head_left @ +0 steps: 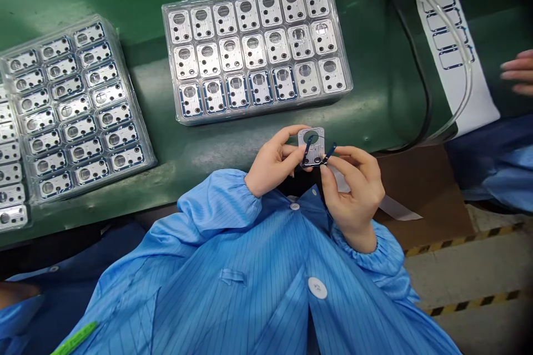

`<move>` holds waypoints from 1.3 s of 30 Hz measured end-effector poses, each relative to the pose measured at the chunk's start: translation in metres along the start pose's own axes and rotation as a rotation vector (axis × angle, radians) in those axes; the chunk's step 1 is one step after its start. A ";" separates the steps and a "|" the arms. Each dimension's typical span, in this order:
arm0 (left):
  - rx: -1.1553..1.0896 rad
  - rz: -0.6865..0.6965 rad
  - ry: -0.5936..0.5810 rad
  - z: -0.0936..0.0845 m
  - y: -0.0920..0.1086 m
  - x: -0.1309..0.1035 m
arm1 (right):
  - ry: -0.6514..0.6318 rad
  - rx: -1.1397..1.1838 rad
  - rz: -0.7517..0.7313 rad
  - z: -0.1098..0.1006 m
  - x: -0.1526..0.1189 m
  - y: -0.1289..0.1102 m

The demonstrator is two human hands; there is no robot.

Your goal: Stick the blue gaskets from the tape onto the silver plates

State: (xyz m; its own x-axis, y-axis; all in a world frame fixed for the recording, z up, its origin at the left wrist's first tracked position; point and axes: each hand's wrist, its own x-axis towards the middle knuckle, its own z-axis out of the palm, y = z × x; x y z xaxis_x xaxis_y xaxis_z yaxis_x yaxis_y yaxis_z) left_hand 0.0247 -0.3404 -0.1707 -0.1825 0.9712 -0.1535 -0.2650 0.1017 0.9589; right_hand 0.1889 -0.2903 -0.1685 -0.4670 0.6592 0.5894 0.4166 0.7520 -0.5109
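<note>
My left hand (pixel 277 160) grips a small silver metal plate (pixel 315 147) by its left edge, with fingers and thumb closed on it. The plate has one large round hole and smaller holes near its lower edge. My right hand (pixel 353 180) pinches a thin dark blue frame (pixel 330 151) between thumb and fingertips. Bent up, the frame lies partly over the plate's lower part; how much of it touches the plate I cannot tell. Just beyond my hands, a clear plastic tray (pixel 266 112) holds rows of similar plates, several with blue borders in the nearest row.
Another clear tray (pixel 144 147) of blue-bordered plates stands left, with more plates beyond it. At right, a white sheet (pixel 478 102) carries blue frames, under a clear tube (pixel 469 69) and beside a black cable (pixel 422 77). Another person's hand (pixel 518 73) is at the right edge.
</note>
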 end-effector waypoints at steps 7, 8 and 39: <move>-0.012 0.022 0.002 0.000 -0.003 0.000 | -0.002 0.116 0.077 0.003 0.003 -0.002; -0.010 0.023 0.002 0.000 -0.003 0.000 | -0.009 0.125 0.092 0.003 0.003 -0.003; -0.065 0.007 -0.008 -0.002 -0.002 -0.001 | -0.066 0.195 0.299 0.005 0.001 -0.005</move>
State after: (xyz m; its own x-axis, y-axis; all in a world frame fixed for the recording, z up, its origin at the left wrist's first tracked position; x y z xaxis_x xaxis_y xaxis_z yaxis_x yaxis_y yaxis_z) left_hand 0.0236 -0.3419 -0.1729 -0.1767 0.9736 -0.1447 -0.3245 0.0812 0.9424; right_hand 0.1822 -0.2931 -0.1686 -0.3989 0.8446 0.3573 0.3891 0.5086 -0.7680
